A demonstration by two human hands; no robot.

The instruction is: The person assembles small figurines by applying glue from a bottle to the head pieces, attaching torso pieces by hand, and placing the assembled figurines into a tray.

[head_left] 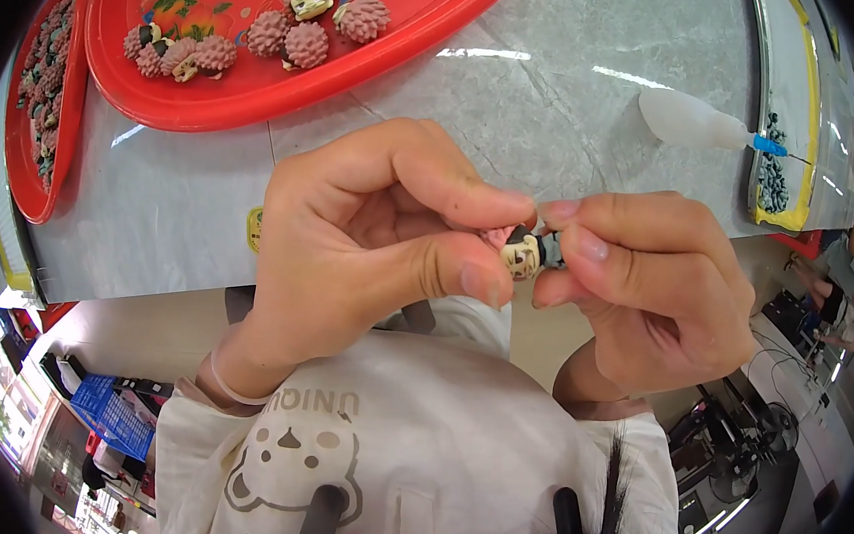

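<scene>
A tiny figurine (521, 258) with a pale face, a pink top and a dark grey lower part is held between my two hands, just off the table's near edge. My left hand (351, 211) pinches its pink and head side between thumb and fingers. From the other side, my right hand (657, 280) grips the small dark body end with thumb and fingertips. The fingers cover much of the figurine, so how its parts join is hidden.
A red tray (258, 121) with several pink knobbly figurine heads lies at the far left. Beside it is a smaller red tray (70, 108) full of small parts. A white squeeze bottle (689, 120) with a blue needle tip lies right, near a yellow-edged tray (804, 136) of dark pieces.
</scene>
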